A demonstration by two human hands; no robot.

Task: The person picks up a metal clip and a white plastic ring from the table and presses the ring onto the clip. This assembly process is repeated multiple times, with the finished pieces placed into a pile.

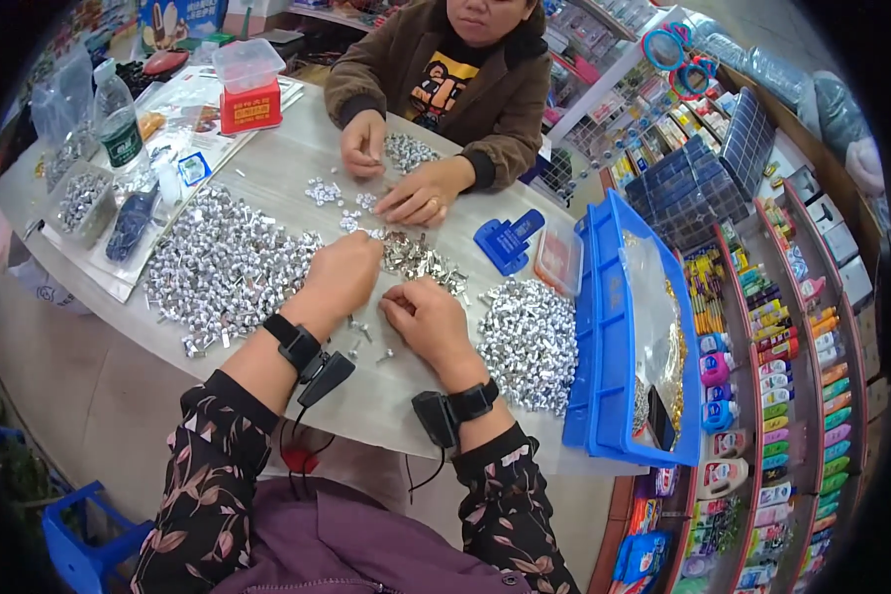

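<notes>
My left hand (345, 272) is closed over the middle of the table, its fingertips beside a heap of small brass-and-silver metal clips (421, 259). Whatever its fingers pinch is too small to make out. Just right of it, my right hand (431, 322) is curled with thumb and fingertips together, below that same heap; its contents are hidden. A few loose metal pieces (358, 353) lie between my wrists. To the left spreads a broad pile of small silver-white metal parts (228, 262). Another pile of silver-white parts (528, 342) sits right of my right hand.
Across the table, a person's hands (426, 193) work near small piles. A blue crate (589, 327) borders the right side, beside a clear lidded box (559, 257) and blue tool (508, 241). Far left stand a bottle (117, 114), a tub of parts (81, 203) and a red scale (250, 107).
</notes>
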